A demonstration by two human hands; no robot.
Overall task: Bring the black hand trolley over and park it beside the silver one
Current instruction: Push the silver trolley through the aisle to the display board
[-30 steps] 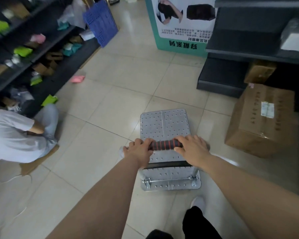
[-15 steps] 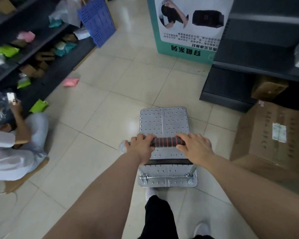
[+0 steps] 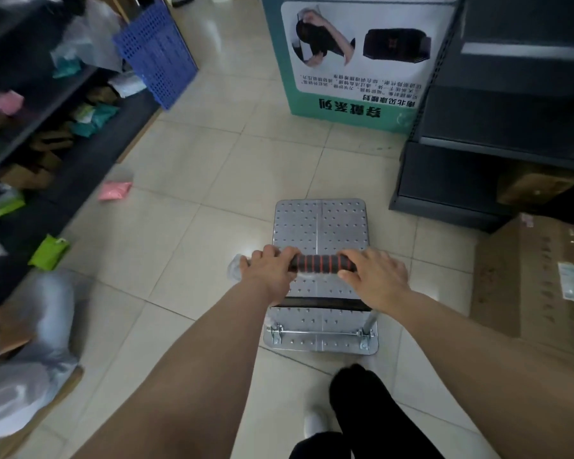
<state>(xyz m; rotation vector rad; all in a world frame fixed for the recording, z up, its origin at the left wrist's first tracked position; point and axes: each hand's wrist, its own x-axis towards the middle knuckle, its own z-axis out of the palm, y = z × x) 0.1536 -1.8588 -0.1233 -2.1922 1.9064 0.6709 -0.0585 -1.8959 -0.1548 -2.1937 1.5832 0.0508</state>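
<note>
Trolley (image 3: 320,226) with silver deck standing on tiled floor (image 3: 186,233), left hand (image 3: 270,271) and right hand (image 3: 376,278) both gripping its handle (image 3: 322,263).

Floor: pale tiles (image 3: 186,246) | Left: dark shelving (image 3: 47,104) holding coloured packets; blue crate (image 3: 156,51) leaning at its end | Loose on floor: pink packet (image 3: 115,190), green packet (image 3: 48,251) | Right: cardboard box (image 3: 537,279) | Ahead: teal printed display box (image 3: 355,61)
</note>
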